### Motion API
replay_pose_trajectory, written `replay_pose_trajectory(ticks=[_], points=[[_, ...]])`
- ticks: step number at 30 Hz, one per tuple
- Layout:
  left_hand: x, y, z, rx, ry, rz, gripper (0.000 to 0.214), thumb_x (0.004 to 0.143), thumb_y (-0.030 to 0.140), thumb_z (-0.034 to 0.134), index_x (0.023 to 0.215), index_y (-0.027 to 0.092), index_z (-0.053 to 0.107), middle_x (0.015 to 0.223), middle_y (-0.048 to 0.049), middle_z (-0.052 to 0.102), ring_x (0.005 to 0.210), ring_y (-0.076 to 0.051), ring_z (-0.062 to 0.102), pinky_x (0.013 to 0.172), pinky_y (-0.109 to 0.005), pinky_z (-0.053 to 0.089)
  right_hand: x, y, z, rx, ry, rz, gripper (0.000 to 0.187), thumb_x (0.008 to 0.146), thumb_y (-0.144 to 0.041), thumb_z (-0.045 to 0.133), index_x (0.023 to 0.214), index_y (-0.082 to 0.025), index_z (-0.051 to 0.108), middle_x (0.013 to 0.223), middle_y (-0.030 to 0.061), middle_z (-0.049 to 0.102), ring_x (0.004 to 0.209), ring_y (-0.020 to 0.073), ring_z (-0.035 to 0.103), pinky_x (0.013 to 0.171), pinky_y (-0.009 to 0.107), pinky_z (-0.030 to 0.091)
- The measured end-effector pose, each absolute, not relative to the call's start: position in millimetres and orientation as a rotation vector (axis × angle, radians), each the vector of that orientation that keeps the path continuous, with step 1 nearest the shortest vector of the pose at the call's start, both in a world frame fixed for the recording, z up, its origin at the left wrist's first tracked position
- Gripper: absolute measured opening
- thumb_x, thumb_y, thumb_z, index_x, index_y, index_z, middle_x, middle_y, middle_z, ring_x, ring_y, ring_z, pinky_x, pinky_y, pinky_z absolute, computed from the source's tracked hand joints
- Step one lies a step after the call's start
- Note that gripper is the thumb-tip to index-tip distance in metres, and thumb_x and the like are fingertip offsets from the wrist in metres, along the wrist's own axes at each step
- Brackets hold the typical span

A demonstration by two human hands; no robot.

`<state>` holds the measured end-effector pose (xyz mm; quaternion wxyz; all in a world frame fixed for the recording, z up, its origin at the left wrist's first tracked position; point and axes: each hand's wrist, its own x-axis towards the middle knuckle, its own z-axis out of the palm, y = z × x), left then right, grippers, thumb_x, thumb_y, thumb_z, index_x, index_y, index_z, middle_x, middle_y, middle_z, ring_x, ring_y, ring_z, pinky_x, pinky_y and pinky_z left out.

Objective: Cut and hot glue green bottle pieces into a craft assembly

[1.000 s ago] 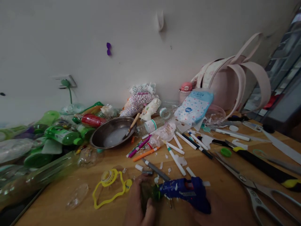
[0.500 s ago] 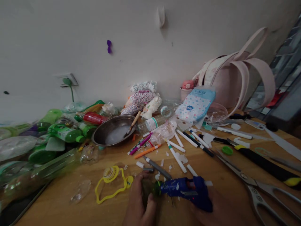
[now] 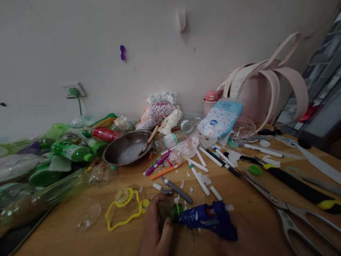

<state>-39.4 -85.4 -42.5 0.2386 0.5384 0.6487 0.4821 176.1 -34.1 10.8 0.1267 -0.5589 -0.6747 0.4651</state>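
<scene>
At the bottom edge my left hand (image 3: pixel 156 233) is closed around a small dark green plastic piece (image 3: pixel 168 213) on the wooden table (image 3: pixel 234 199). My right hand (image 3: pixel 249 238) grips a blue hot glue gun (image 3: pixel 209 219), its nozzle touching the green piece. The right hand is dim and partly cut off by the frame. A yellow plastic loop (image 3: pixel 124 209) lies just left of my left hand. A grey pen (image 3: pixel 177 190) lies just beyond the glue gun.
Green and clear plastic bottles (image 3: pixel 64 151) pile at the left. A metal bowl (image 3: pixel 128 149) with a brush, scattered markers (image 3: pixel 198 174), large scissors (image 3: pixel 287 213), a black-handled knife (image 3: pixel 295 186), a tissue pack (image 3: pixel 220 119) and a pink bag (image 3: pixel 261 89) lie behind and right.
The view shifted slightly. Both hands and the glue gun stay at the same spot, nozzle still against the green piece.
</scene>
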Motion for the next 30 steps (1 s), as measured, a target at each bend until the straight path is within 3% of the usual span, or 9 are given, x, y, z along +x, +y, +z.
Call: replay_pose_trajectory(ticks=[7, 12, 16, 30], points=[[-38, -87, -39, 1.45, 1.771, 1.316, 0.037, 0.084, 0.023, 0.047, 0.12, 0.019, 0.053, 0.126, -0.0112, 0.06, 0.123, -0.027, 0.052, 0.106, -0.043, 0.039, 177, -31, 0, -1.604, -1.953, 1.321, 0.021, 0.073, -0.025, 0.056, 0.079, -0.019, 0.075, 0.073, 0.003, 0.075, 0.071, 0.0228, 0.069, 0.057, 0.023, 0.046], [-38, -88, -37, 1.465, 1.778, 1.226, 0.038, 0.087, 0.025, 0.042, 0.124, 0.017, 0.047, 0.131, -0.0127, 0.055, 0.128, -0.025, 0.047, 0.108, -0.042, 0.036, 175, -35, 6, -1.647, -1.878, 1.31, 0.024, 0.07, -0.021, 0.058, 0.086, -0.021, 0.075, 0.073, 0.0005, 0.075, 0.07, 0.0197, 0.069, 0.059, 0.021, 0.047], [-38, -89, -36, 1.476, 1.781, 1.202, 0.039, 0.087, 0.025, 0.042, 0.125, 0.016, 0.045, 0.132, -0.0146, 0.054, 0.128, -0.025, 0.047, 0.108, -0.042, 0.036, 174, -34, 8, -1.659, -1.913, 1.3, 0.02, 0.072, -0.024, 0.056, 0.079, -0.019, 0.074, 0.071, 0.0022, 0.075, 0.07, 0.0215, 0.069, 0.058, 0.022, 0.046], [-35, -87, -33, 1.398, 1.756, 1.263, 0.036, 0.084, 0.025, 0.045, 0.119, 0.017, 0.051, 0.127, -0.0125, 0.058, 0.126, -0.027, 0.049, 0.109, -0.044, 0.034, 174, -34, 14, -1.65, -1.94, 1.33, 0.019, 0.073, -0.017, 0.056, 0.08, -0.02, 0.074, 0.073, 0.0023, 0.075, 0.072, 0.0209, 0.069, 0.06, 0.022, 0.046]])
